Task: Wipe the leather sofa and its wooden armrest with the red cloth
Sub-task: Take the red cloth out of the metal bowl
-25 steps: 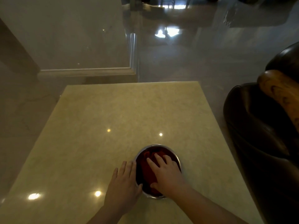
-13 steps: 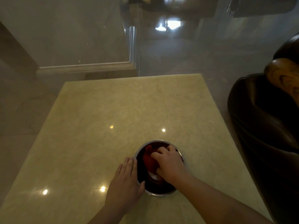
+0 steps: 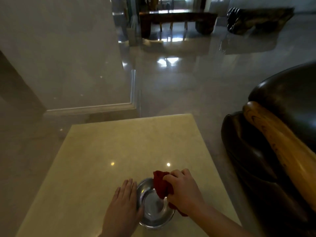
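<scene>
My right hand (image 3: 183,191) grips the bunched red cloth (image 3: 160,184) and holds it just above the right side of a steel bowl (image 3: 152,218). The bowl stands near the front of the beige marble table (image 3: 128,147). My left hand (image 3: 124,205) lies flat on the table, fingers straight, touching the bowl's left rim. The dark leather sofa (image 3: 253,168) is at the right, beside the table. Its wooden armrest (image 3: 280,144) runs along the top of the sofa arm.
A glossy tiled floor (image 3: 188,82) surrounds the table. A wall corner with a skirting board (image 3: 89,108) stands behind the table at the left. A dark wooden bench (image 3: 176,19) and a carved wooden piece (image 3: 256,19) stand far back.
My right hand closed on the red cloth inside the bowl and lifted it out, leaving the bowl's shiny bottom showing. The left hand stayed at the rim. The camera tilted up.
</scene>
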